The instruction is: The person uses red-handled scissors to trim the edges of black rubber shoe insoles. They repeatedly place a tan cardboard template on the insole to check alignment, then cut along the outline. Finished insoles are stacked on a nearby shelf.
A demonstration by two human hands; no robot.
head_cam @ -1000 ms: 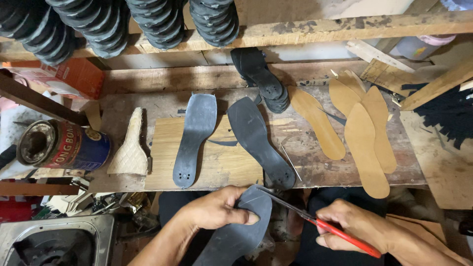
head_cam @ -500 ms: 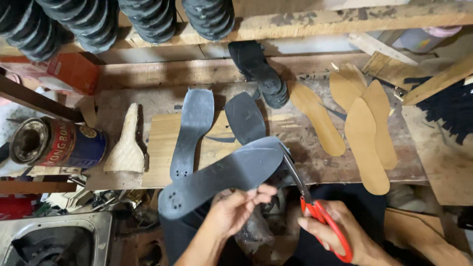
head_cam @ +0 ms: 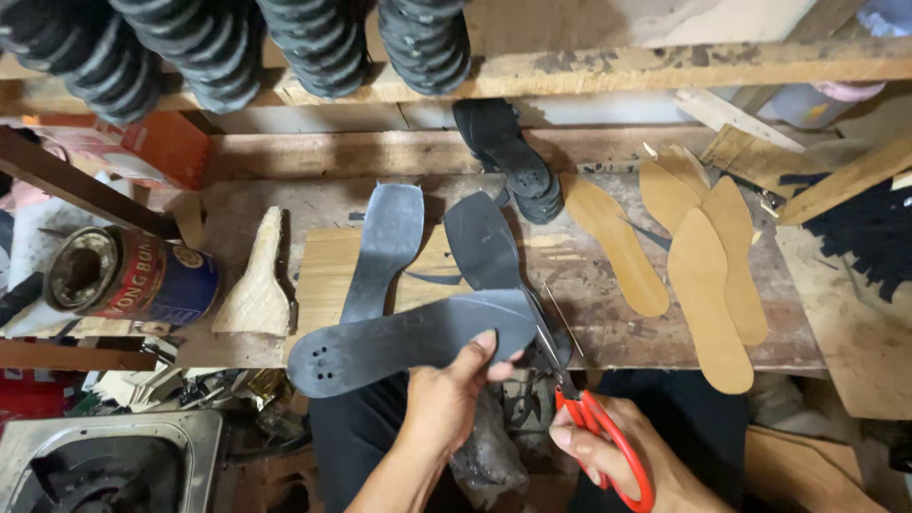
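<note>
Left hand (head_cam: 454, 404) raised from lower centre, forearm angled up, thumb and fingers pinched in a tight grip. Right hand (head_cam: 617, 456) low at right, fingers curled closed through handles, wrist turned inward toward the left.

A worn wooden bench (head_cam: 608, 332) is seen mid-frame, with two dark insoles (head_cam: 389, 242) laid on a pale board (head_cam: 323, 275) at center, tan insoles (head_cam: 708, 294) spread right, and a tin can (head_cam: 128, 275) tipped over left.

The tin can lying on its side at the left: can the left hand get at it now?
Probably not freely: the left hand grips the dark grey insole, though nothing blocks the tin can.
</note>
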